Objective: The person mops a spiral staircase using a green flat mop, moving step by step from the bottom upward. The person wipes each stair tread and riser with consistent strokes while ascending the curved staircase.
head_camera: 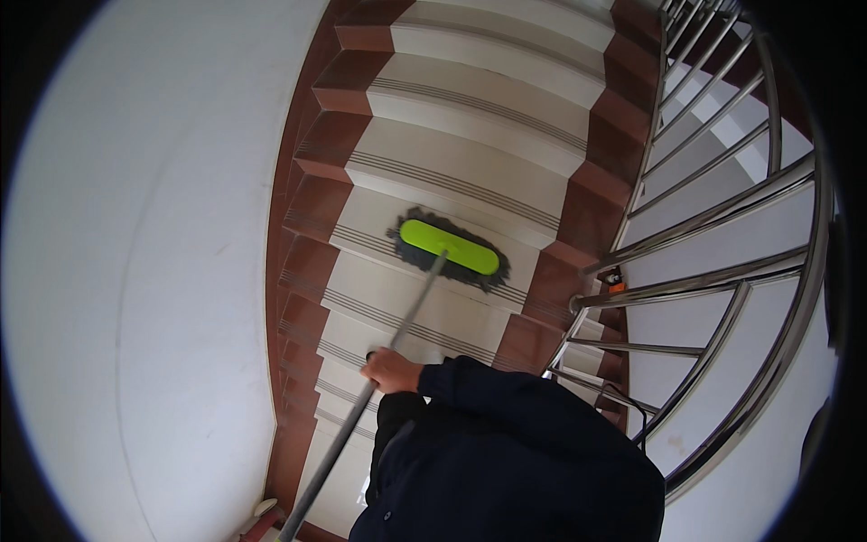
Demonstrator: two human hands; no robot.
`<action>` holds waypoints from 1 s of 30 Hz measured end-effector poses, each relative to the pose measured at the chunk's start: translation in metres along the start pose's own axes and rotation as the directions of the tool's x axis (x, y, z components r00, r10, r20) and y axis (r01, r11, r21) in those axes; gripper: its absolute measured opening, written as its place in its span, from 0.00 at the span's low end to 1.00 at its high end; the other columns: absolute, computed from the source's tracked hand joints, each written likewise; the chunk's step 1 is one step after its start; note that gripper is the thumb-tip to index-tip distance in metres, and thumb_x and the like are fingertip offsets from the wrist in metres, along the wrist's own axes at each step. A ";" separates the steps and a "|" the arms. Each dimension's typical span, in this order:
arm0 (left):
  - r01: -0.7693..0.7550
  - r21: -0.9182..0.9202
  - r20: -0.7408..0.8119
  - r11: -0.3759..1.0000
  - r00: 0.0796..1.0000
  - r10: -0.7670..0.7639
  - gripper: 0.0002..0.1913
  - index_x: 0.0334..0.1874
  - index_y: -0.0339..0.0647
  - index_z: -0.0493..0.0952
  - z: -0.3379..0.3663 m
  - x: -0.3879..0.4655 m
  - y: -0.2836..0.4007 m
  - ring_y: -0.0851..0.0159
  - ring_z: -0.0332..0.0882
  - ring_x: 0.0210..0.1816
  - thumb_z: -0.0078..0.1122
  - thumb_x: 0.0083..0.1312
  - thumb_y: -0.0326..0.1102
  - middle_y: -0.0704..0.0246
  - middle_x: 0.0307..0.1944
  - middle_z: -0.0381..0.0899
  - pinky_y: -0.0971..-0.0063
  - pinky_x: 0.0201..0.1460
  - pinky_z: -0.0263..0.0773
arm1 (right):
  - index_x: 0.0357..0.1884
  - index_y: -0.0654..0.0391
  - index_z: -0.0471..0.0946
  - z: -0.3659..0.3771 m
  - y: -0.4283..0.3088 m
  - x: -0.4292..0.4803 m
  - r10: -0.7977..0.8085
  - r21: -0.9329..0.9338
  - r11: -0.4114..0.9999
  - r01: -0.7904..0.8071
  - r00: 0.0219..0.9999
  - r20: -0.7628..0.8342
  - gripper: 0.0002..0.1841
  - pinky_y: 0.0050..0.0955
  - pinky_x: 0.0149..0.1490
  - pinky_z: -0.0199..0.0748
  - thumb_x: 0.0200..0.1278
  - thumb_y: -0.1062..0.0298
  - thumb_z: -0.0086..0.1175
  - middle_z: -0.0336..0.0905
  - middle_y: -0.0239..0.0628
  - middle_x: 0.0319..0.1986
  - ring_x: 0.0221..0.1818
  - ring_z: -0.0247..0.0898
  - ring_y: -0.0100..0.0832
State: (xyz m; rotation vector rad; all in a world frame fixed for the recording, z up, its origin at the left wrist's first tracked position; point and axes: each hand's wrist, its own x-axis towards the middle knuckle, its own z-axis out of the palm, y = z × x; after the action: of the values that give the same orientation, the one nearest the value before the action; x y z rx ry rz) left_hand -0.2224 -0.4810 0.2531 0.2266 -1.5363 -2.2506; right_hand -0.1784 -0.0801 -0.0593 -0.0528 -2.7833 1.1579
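My right hand (393, 370), at the end of a dark navy sleeve, is closed around the grey pole (339, 437) of a flat mop. From the bottom left the pole runs up to the mop's bright green head plate (450, 246). Grey fluffy fringe (433, 263) surrounds the plate and lies on a pale stair tread (379, 211) with dark grooved lines near its edge. My left hand is not in view; a black sleeve or jacket part shows just below the right hand.
Pale stairs with red-brown side borders (318, 196) curve upward in the picture. A white wall (189, 271) stands at the left. At the right runs a stainless steel railing (711, 217) with bars; a small orange object (617, 288) sits behind it. A reddish object (263, 525) is at the bottom left.
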 end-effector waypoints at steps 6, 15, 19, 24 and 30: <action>-0.076 0.045 0.047 0.996 0.996 0.074 0.19 0.14 0.55 0.61 0.019 -0.007 -0.022 0.72 0.53 0.12 0.52 0.64 0.40 0.77 0.08 0.51 0.73 0.21 0.59 | 0.21 0.50 0.74 -0.007 0.016 -0.019 0.062 -0.037 0.997 -0.067 0.991 -0.116 0.07 0.41 0.48 0.63 0.42 0.64 0.62 0.75 0.33 0.23 0.37 0.73 0.40; 0.080 -0.091 0.121 0.993 0.990 -0.069 0.18 0.16 0.54 0.62 0.049 -0.061 -0.034 0.74 0.51 0.12 0.52 0.66 0.38 0.77 0.10 0.52 0.75 0.22 0.60 | 0.20 0.49 0.78 -0.033 0.018 -0.154 0.269 -0.127 0.960 -0.248 0.944 0.193 0.06 0.49 0.35 0.69 0.44 0.60 0.57 0.78 0.41 0.20 0.29 0.78 0.48; 0.138 -0.141 0.176 0.980 0.978 -0.113 0.18 0.16 0.54 0.62 0.043 -0.076 -0.037 0.74 0.51 0.12 0.52 0.66 0.37 0.77 0.10 0.52 0.75 0.22 0.61 | 0.21 0.50 0.76 -0.042 0.017 -0.168 0.244 -0.072 0.970 -0.234 0.951 0.193 0.05 0.49 0.33 0.70 0.42 0.61 0.58 0.77 0.43 0.20 0.27 0.76 0.51; 0.168 -0.173 0.195 0.970 0.972 -0.134 0.18 0.16 0.53 0.62 0.028 -0.087 -0.026 0.74 0.51 0.12 0.53 0.66 0.37 0.76 0.10 0.52 0.75 0.23 0.63 | 0.22 0.49 0.76 -0.035 0.012 -0.152 0.187 -0.021 0.982 -0.186 0.966 0.178 0.06 0.49 0.33 0.70 0.41 0.62 0.59 0.77 0.43 0.20 0.27 0.76 0.51; 0.163 -0.154 0.005 0.974 0.986 -0.165 0.19 0.16 0.54 0.60 -0.016 -0.083 0.007 0.74 0.50 0.12 0.53 0.65 0.35 0.76 0.10 0.52 0.74 0.25 0.65 | 0.22 0.51 0.75 -0.016 0.001 -0.094 0.058 0.006 0.998 -0.059 0.987 0.148 0.07 0.50 0.33 0.70 0.40 0.62 0.58 0.77 0.43 0.21 0.29 0.77 0.51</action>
State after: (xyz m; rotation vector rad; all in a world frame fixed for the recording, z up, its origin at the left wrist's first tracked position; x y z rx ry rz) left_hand -0.1398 -0.4627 0.2455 0.3273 -1.3757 -2.4803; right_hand -0.0836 -0.0755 -0.0582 -0.0495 -2.9227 1.2384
